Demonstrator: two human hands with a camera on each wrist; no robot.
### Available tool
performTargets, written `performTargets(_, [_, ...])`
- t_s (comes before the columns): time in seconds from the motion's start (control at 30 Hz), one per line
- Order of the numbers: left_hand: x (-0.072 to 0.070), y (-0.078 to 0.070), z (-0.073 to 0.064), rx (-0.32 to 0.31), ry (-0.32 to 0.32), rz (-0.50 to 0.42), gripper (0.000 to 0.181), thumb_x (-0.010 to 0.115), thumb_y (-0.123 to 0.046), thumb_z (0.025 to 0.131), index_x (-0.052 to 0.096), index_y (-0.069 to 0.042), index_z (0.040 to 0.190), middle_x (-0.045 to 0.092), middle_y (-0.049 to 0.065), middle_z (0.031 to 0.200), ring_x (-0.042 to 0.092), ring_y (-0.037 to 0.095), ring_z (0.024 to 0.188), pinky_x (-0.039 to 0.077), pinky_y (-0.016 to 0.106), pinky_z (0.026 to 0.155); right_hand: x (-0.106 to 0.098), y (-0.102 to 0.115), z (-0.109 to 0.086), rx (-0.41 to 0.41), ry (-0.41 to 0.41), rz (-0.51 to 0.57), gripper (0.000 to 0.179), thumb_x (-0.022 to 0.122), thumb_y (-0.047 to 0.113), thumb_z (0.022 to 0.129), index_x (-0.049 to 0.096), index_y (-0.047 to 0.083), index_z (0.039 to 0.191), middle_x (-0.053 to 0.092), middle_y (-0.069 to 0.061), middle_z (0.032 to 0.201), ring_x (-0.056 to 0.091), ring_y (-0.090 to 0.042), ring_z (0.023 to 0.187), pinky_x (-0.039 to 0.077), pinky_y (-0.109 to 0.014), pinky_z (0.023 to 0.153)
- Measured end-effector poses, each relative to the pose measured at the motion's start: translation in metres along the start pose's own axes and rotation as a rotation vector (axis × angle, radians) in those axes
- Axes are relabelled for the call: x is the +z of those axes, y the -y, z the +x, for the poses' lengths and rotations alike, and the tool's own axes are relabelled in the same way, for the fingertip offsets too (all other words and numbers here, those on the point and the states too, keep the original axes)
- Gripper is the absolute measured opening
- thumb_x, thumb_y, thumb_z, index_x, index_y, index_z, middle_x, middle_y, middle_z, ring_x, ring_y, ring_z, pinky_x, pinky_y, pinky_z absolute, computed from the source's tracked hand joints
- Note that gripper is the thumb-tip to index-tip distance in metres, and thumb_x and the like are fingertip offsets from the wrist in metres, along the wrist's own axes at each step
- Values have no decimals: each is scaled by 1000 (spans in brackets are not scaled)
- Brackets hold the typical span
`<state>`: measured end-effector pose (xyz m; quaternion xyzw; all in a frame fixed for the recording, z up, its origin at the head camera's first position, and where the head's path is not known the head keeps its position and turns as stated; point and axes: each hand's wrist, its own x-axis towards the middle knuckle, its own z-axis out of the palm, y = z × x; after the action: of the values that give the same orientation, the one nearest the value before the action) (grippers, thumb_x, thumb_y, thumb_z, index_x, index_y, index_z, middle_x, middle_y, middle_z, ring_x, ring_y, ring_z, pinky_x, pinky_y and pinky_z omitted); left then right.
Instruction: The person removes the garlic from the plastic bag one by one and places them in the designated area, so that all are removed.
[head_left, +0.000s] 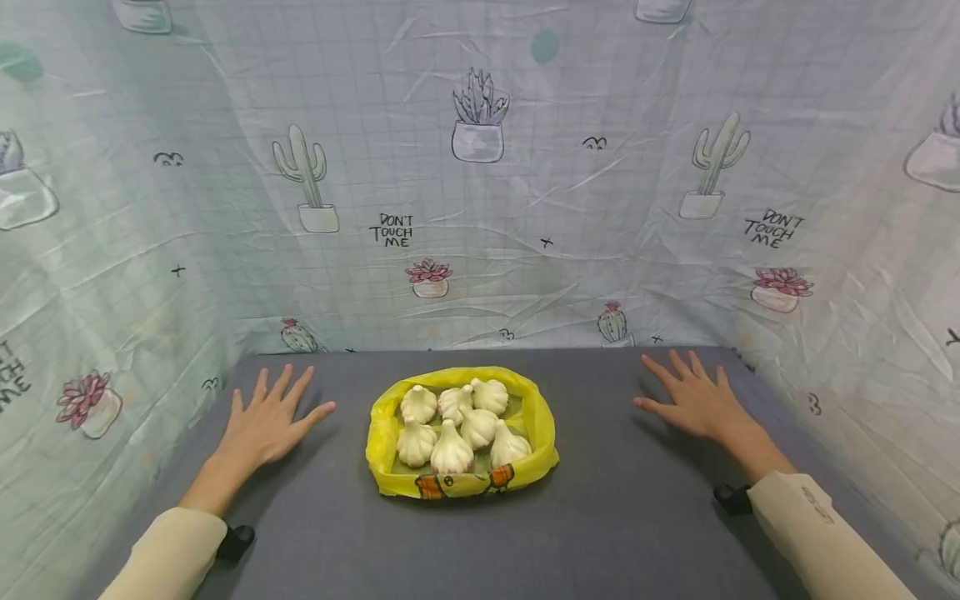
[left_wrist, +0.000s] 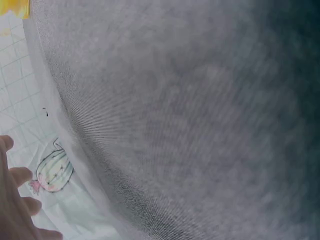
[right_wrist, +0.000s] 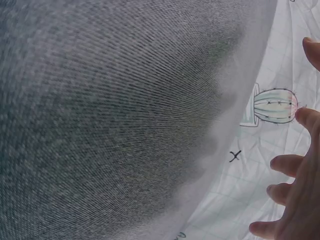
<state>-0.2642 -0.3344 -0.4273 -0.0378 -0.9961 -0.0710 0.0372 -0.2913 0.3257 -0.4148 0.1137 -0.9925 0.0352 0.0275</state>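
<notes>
Several white garlic bulbs [head_left: 452,451] lie inside a yellow plastic bag [head_left: 542,417] with its rim folded down, in the middle of the table in the head view. Left of the bag, my left hand [head_left: 262,423] is spread palm down, apart from it and holding nothing. On the other side my right hand [head_left: 697,400] has its fingers fanned out, also away from the bag. Fingertips of the left hand [left_wrist: 15,200] show at the edge of the left wrist view. The right wrist view catches part of the right hand [right_wrist: 302,195].
The grey table [head_left: 465,542] runs back to a hanging cloth [head_left: 525,208] printed with cacti, which also drapes along both sides. A black wrist strap [head_left: 236,543] shows at the left cuff, another strap [head_left: 732,500] at the right.
</notes>
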Motion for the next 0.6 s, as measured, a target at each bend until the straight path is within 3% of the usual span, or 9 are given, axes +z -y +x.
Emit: performTargets(0.6, [0,-3,-13,-20,-9,-5,96,38,-80,96,11,-22,168,16,30,169,7,63,151,0,87,108,-6,10,-12,-24,-5,23,90,51,74,95,30,20,164,27,-37,162,22,-64,147,15,-87,107])
